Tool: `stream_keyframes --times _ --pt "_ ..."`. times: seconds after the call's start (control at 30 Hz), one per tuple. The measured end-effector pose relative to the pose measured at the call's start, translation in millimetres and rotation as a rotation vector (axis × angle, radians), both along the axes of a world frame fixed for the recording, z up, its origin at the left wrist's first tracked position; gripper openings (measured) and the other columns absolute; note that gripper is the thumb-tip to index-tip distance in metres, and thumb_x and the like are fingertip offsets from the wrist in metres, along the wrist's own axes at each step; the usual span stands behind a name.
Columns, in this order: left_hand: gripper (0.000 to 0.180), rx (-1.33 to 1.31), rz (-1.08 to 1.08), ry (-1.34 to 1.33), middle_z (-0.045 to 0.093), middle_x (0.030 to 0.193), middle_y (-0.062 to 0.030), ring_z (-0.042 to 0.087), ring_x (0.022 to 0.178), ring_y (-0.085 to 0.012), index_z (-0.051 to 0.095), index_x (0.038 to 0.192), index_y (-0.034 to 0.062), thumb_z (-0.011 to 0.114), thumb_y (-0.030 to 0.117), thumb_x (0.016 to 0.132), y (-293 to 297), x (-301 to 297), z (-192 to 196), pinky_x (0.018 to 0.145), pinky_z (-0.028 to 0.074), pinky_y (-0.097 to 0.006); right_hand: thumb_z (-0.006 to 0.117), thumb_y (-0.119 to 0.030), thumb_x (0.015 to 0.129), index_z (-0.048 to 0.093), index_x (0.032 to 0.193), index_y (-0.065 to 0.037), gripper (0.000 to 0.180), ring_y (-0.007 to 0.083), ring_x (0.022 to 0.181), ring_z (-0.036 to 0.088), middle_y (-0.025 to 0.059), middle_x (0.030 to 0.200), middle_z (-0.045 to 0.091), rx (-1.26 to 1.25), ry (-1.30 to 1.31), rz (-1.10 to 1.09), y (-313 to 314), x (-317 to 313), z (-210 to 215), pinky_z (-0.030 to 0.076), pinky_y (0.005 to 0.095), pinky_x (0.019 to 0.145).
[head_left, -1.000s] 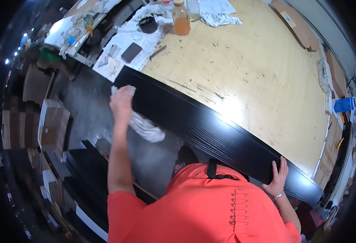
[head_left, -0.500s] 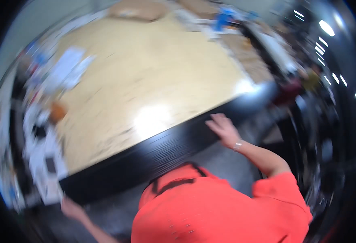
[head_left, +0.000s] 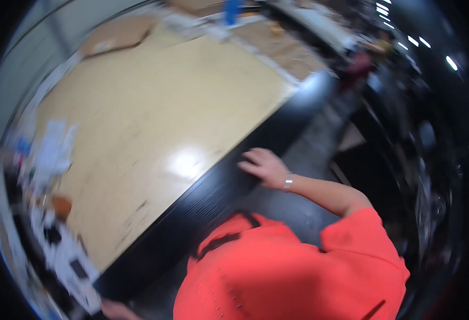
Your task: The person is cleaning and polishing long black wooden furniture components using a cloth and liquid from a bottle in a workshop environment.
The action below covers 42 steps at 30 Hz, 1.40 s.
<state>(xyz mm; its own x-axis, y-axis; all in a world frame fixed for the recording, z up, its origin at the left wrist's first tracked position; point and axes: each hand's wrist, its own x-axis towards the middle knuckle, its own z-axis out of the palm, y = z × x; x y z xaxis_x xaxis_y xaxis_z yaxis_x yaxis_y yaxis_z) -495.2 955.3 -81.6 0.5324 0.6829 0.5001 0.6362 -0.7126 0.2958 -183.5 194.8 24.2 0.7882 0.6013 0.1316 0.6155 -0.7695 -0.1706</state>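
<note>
A long black board [head_left: 191, 208] with a fine wood-like grain lies slantwise along the near edge of a big pale tabletop [head_left: 138, 117]. Flat across its middle rests my right hand [head_left: 266, 169], fingers stretched a little apart, palm down, a metal band around the wrist. At the board's lower left end, my left hand [head_left: 118, 310] is blurred and partly cut off by the frame's lower rim. It is close to the board's corner, and its fingers cannot be made out.
White papers [head_left: 54, 149] and a small orange-brown object [head_left: 62, 205] lie along the table's left side. A brown cardboard piece [head_left: 118, 36] sits at the far left corner, a blue item [head_left: 233, 12] at the back. Dark panels [head_left: 370, 165] stand at the right.
The view has turned, so the board slants more steeply and the table has shifted left. My right hand's fingers now lie closer together on the board. My left hand is lower in the picture.
</note>
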Motion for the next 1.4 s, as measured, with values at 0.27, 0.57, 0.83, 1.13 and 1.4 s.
stream_keyframes --times 0.27,0.57,0.83,1.13,1.4 --pt "0.022 -0.103 0.225 -0.135 0.068 0.107 -0.0167 0.064 0.101 -0.0340 0.070 0.112 0.0019 0.061 0.010 0.093 -90.3 62.6 63.4 0.090 0.050 -0.040 0.072 0.006 0.053 0.056 0.128 -0.007 0.078 0.0448 0.128 0.043 0.0199 0.134 0.046 -0.115 0.169 -0.187 4.9 -0.2 17.6 0.038 0.0485 0.111" --pt "0.019 -1.031 0.029 -0.997 0.067 0.107 -0.0090 0.065 0.095 -0.0142 0.064 0.116 -0.0031 0.056 0.005 0.100 -174.5 102.9 139.1 0.086 0.052 -0.028 0.078 -0.007 0.069 0.056 0.127 -0.003 0.063 0.0410 0.127 0.047 0.0212 0.136 0.048 0.163 0.479 0.307 130.4 23.9 37.8 0.041 0.0450 0.108" --pt "0.038 -1.287 -0.163 -0.950 0.063 0.123 -0.0156 0.065 0.108 -0.0211 0.053 0.135 -0.0053 0.049 -0.005 0.097 -158.7 89.3 141.4 0.091 0.054 -0.032 0.075 -0.009 0.075 0.056 0.124 -0.002 0.053 0.0385 0.116 0.055 0.0191 0.125 0.055 0.421 0.576 0.668 291.5 -45.4 24.9 0.047 0.0441 0.101" --pt "0.051 -0.845 -0.952 -0.127 0.063 0.128 -0.0194 0.059 0.119 -0.0368 0.063 0.125 -0.0015 0.067 -0.003 0.074 -156.5 117.6 141.0 0.104 0.045 -0.043 0.059 -0.003 0.089 0.055 0.128 0.002 0.040 0.0110 0.099 0.058 0.0059 0.111 0.063 1.150 1.280 -0.256 425.2 -117.9 23.1 0.051 0.0275 0.084" --pt "0.035 -0.227 -0.869 0.249 0.062 0.123 -0.0093 0.053 0.121 -0.0291 0.062 0.122 0.0043 0.062 0.009 0.087 -80.3 136.7 76.1 0.108 0.031 -0.048 0.072 -0.015 0.076 0.068 0.112 -0.009 0.037 0.0320 0.088 0.060 0.0124 0.099 0.055 0.457 0.187 -0.017 498.8 -123.4 7.0 0.051 0.0393 0.081"
